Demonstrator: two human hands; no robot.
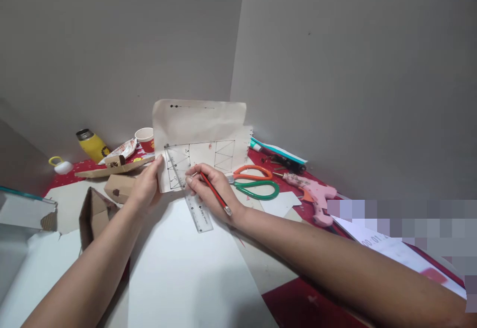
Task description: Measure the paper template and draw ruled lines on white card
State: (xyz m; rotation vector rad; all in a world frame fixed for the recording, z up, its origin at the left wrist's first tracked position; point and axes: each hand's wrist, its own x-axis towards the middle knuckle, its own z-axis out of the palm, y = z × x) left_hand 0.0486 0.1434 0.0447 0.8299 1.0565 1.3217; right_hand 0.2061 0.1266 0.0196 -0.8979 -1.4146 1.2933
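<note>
My left hand (146,184) grips the lower left edge of a creased sheet of paper (201,122), which is held tilted up and bears ruled lines, triangles and dots. A red and black pencil (216,194) sits in my right hand (213,187), its blunt end pointing back toward me; fingers hide its tip. A clear plastic ruler (199,213) slants across the drawing and runs under my right fingers. Whether those fingers also grip the ruler, I cannot tell. Below both hands lies a large white sheet (186,273).
To the right are scissors (257,189) with orange and green handles, a pink glue gun (316,196) and a phone (395,253). Cardboard pieces (97,213) lie left. Behind stand a yellow bottle (93,146) and a paper cup (145,139), near grey walls.
</note>
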